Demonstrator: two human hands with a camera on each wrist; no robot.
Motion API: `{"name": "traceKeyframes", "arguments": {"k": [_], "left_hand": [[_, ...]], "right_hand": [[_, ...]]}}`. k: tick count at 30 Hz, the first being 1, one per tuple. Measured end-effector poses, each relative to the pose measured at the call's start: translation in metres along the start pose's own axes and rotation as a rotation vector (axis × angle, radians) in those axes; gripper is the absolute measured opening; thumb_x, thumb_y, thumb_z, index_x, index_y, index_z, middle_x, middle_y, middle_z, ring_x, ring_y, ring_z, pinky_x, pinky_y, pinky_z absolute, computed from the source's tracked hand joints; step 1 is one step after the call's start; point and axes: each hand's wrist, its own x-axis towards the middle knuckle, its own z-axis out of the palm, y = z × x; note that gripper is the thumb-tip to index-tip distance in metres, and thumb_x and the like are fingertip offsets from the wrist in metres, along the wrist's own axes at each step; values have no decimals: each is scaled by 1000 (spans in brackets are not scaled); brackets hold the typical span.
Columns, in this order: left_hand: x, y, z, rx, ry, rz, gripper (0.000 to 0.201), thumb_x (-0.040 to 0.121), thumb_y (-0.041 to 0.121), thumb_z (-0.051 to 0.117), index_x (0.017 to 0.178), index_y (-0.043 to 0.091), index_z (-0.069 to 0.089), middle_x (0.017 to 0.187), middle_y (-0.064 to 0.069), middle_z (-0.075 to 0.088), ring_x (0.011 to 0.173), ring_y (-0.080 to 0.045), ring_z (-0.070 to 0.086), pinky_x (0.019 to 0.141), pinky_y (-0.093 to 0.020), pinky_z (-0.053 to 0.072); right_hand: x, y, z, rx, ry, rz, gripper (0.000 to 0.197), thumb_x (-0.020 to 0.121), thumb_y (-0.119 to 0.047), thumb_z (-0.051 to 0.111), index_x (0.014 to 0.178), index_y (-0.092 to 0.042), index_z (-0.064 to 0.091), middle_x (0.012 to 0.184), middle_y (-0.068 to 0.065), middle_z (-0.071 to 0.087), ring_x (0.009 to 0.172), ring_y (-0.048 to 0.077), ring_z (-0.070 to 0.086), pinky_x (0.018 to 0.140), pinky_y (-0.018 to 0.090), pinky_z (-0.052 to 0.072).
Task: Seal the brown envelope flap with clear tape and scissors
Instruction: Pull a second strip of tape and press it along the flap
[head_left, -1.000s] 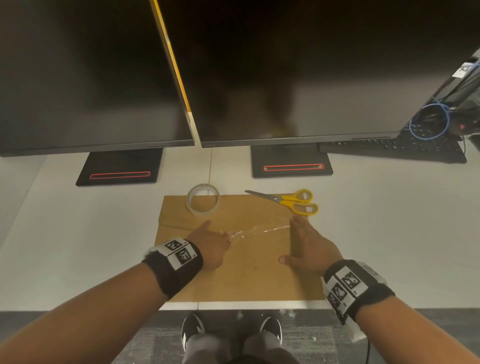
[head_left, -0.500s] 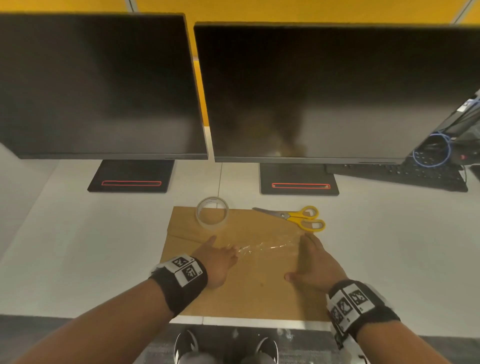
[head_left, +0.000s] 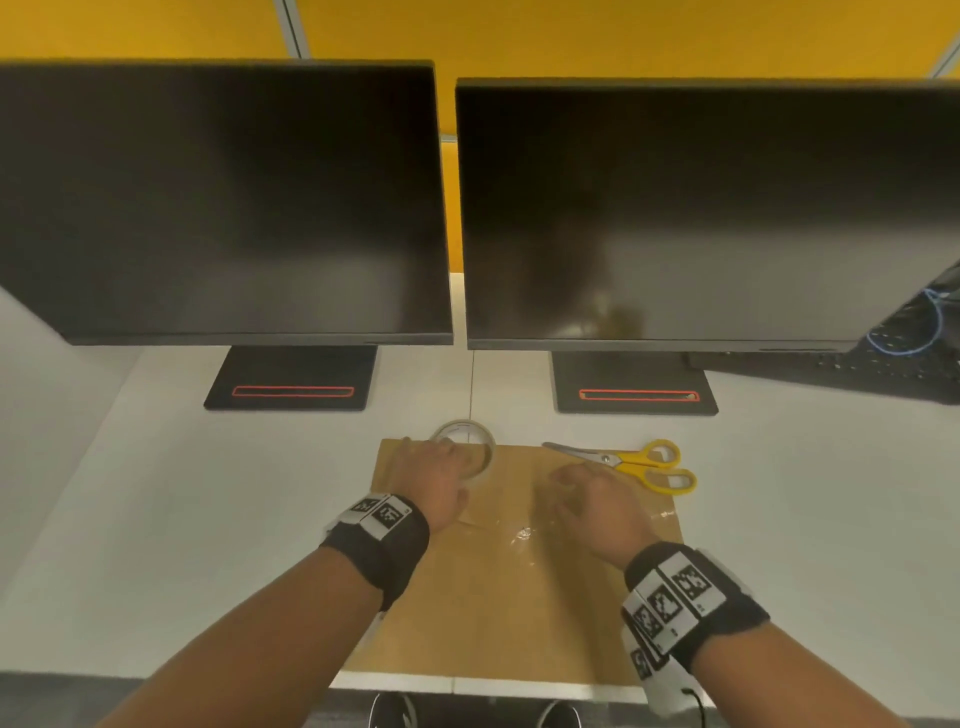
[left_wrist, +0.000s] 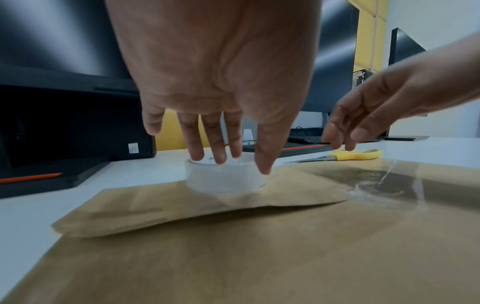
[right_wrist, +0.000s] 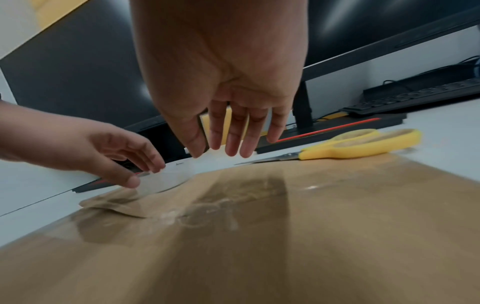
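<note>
The left hand (left_wrist: 215, 86) reaches with spread fingers (left_wrist: 217, 148) onto the clear tape roll (left_wrist: 226, 176), not yet gripping it. The right hand (right_wrist: 223, 82) hovers relaxed, holding nothing. The brown envelope (head_left: 493, 597) lies flat; its paper flap (left_wrist: 182, 203) bulges at 9 o'clock of the wrinkled glossy tape strip (left_wrist: 384, 185), so it may reopen. Yellow-handled scissors (head_left: 634, 462) lie at 1 o'clock.

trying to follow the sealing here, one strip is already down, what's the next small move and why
Probably close the left hand around the tape roll and lift it. Its fingertips are already at the roll's top rim, one wrinkled strip of clear tape lies on the brown envelope, and the flap's left part looks lifted and untaped. The right hand hovers open, holding nothing, the scissors untouched.
</note>
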Motion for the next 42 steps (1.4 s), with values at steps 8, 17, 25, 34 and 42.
{"name": "traceKeyframes", "arguments": {"k": [8, 17, 25, 34, 42], "left_hand": [[-6, -6, 2, -344, 166, 38, 19, 95, 22, 46, 108, 29, 59, 115, 10, 64, 114, -14, 53, 119, -45, 5], [-19, -2, -2, -704, 237, 42, 16, 95, 24, 56, 109, 27, 62, 110, 15, 64, 100, -2, 54, 84, 0, 19], [-26, 16, -8, -624, 248, 60, 13, 95, 27, 53, 105, 31, 60, 97, 25, 54, 107, -3, 54, 117, -39, 5], [-34, 19, -18, -527, 270, 87, 23, 97, 34, 47, 118, 32, 57, 116, 19, 60, 116, -8, 51, 118, -41, 8], [-34, 14, -27, -395, 289, 96, 28, 99, 41, 37, 107, 26, 60, 108, 10, 66, 102, -15, 54, 96, -32, 29]], "right_hand": [[25, -28, -3, 312, -22, 76, 48, 90, -26, 59, 136, -24, 45, 123, -4, 57, 98, 11, 55, 80, 18, 45], [21, -33, -20, 604, -65, 24, 42, 85, -23, 68, 126, -26, 58, 118, -6, 64, 100, 17, 63, 96, 29, 47], [17, -34, -21, 662, 148, 43, 20, 79, -26, 74, 98, -23, 70, 86, -8, 68, 83, 16, 65, 70, 14, 46], [10, -41, -29, 617, 81, 0, 9, 88, -25, 64, 79, -26, 64, 81, -7, 66, 77, 13, 59, 63, 17, 40], [1, -50, -21, 582, 27, -15, 12, 93, -23, 54, 82, -26, 57, 93, 4, 68, 93, 17, 62, 70, 16, 42]]}}
